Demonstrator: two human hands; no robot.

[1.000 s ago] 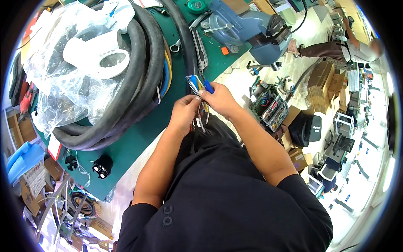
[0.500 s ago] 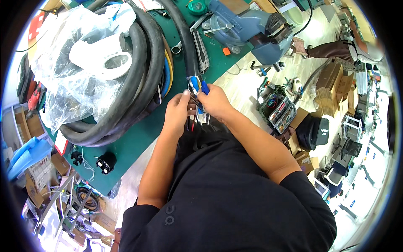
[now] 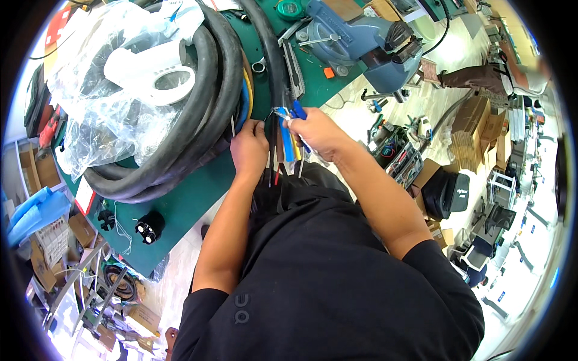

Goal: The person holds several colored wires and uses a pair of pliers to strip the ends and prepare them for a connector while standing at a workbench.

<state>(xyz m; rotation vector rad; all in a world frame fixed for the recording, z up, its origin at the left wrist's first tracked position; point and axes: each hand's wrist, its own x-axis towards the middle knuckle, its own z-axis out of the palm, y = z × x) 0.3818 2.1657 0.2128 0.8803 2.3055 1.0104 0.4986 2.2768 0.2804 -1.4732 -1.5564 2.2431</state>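
Note:
A thick black cable runs down over the bench edge toward me, its jacket cut back at the near end. Blue, brown and yellow inner wires fan out there, along with thin black and red ones. My right hand is closed at the cut end around a tool with a blue handle; its working end is mostly hidden. My left hand is left of the wires, beside the coiled cable. Its fingers are curled together, and what they hold, if anything, cannot be made out.
On the green bench are a grey bench vise, a utility knife, a green tape measure and a black round connector. Clear plastic and a white pipe fitting cover the coil. A tool bag stands on the floor.
My left hand has moved left, off the cable end toward the coil, uncovering the wires. My right hand keeps the blue-handled tool at the cut end, slightly farther right.

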